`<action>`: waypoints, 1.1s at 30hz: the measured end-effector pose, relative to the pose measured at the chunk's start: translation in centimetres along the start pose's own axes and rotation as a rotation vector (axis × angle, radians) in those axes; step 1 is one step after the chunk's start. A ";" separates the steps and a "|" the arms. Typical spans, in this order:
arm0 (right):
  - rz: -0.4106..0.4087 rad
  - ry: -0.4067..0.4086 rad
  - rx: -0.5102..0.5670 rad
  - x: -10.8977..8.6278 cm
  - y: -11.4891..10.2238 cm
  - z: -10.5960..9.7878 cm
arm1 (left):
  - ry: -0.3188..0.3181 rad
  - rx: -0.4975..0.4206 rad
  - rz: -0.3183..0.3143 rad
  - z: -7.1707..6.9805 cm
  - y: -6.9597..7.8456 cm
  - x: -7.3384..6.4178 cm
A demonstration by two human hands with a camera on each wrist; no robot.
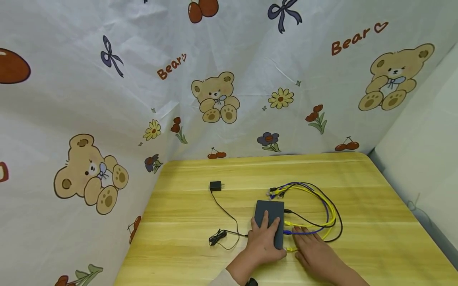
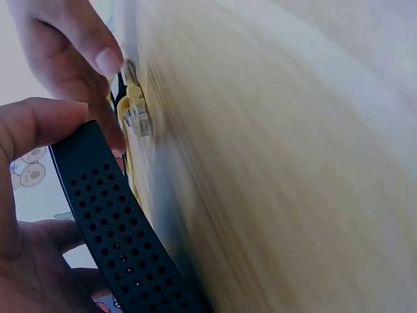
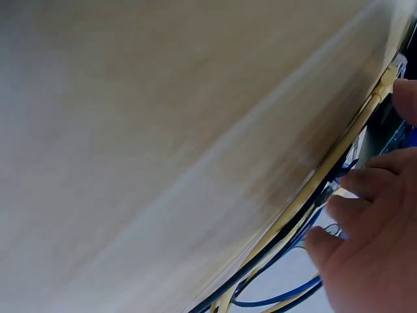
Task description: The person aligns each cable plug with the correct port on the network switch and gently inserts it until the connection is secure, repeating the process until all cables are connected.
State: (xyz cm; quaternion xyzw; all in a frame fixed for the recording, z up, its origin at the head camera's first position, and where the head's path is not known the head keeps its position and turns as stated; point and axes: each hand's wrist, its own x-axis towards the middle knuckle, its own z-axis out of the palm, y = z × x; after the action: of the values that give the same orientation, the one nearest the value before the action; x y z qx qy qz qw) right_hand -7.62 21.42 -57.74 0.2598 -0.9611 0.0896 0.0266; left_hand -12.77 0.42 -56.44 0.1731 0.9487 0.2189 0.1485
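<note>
A dark flat network switch (image 1: pixel 270 206) lies on the wooden table, its perforated end panel (image 2: pixel 120 228) showing in the left wrist view. My left hand (image 1: pixel 264 242) holds it, fingers spread over the top and thumb at the near right corner. Blue (image 1: pixel 287 232), yellow (image 1: pixel 288 223) and black (image 1: pixel 287 211) cable ends meet its right side. Close to the thumb is another yellow cable's clear plug (image 2: pixel 139 117). My right hand (image 1: pixel 316 254) lies to the right by the cables, fingers extended and thumb near that yellow plug.
Cables loop to the right, with several loose plugs (image 1: pixel 275 193) behind the switch. A black power adapter (image 1: pixel 215 186) lies at the back left; its cord runs to the switch's left side past a tied bundle (image 1: pixel 217 237). Bear-printed cloth (image 1: pixel 243 51) hangs behind the table.
</note>
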 end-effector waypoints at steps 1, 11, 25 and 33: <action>0.004 -0.001 0.001 0.1 0.2 0.1 | 0.000 -0.001 -0.002 0.0 0.0 0.0; 0.070 0.088 0.043 0.3 1.2 0.5 | -0.003 -0.018 -0.009 0.1 -0.2 0.1; 0.217 0.082 0.076 -0.2 2.0 -0.7 | 0.003 -0.066 -0.002 -0.1 -0.4 -0.1; 0.149 0.140 0.060 -0.2 1.4 -0.8 | 0.015 -0.048 -0.004 -0.1 -0.3 -0.1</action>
State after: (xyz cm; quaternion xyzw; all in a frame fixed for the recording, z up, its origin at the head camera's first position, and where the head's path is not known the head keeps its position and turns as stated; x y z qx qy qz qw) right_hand -8.20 22.89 -57.16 0.1816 -0.9704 0.1382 0.0791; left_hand -12.80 0.08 -56.43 0.1660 0.9446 0.2427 0.1461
